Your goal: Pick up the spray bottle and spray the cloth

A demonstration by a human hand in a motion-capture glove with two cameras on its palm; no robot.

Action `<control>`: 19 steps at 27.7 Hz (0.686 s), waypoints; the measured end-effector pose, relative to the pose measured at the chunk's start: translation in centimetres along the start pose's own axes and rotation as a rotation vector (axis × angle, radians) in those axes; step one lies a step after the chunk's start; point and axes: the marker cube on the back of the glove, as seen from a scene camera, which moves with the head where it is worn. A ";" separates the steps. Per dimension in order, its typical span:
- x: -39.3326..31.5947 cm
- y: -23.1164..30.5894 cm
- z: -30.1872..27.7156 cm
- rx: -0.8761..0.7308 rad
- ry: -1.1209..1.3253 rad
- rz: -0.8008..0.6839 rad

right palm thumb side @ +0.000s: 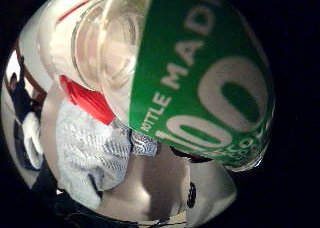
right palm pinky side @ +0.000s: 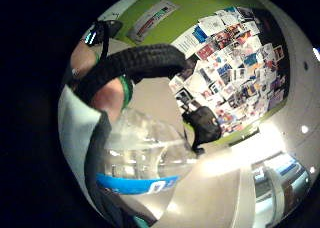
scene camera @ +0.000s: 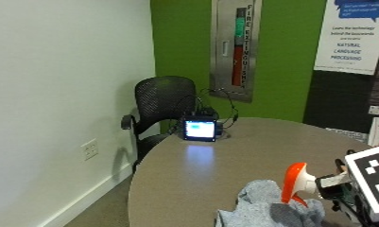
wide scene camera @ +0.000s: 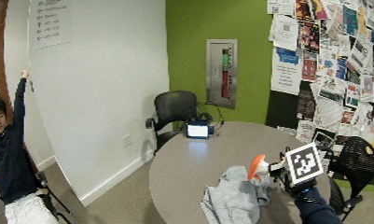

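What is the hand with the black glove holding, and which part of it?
The gloved right hand holds the spray bottle lifted over the cloth. It seems to grip the bottle's body, but the exact hold is hidden.

My spray bottle's green label (right palm thumb side: 200, 83) reads "BOTTLE MADE" and "100". Far wall: "FIRE EXTINGUISHER" on the cabinet (scene camera: 234, 49); the poster (scene camera: 354, 35) says "NATURAL LANGUAGE PROCESSING".

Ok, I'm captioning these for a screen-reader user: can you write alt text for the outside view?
At the near edge of a round grey table, a spray bottle with an orange trigger head is held just above a crumpled grey cloth, nozzle toward it. Across the table sits a small lit screen; behind it stands a black mesh chair.
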 end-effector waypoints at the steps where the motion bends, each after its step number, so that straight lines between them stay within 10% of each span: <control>1: -0.1 -0.1 0.1 0.005 0.028 -0.008; 19: -2.6 0.4 0.3 0.017 0.154 -0.110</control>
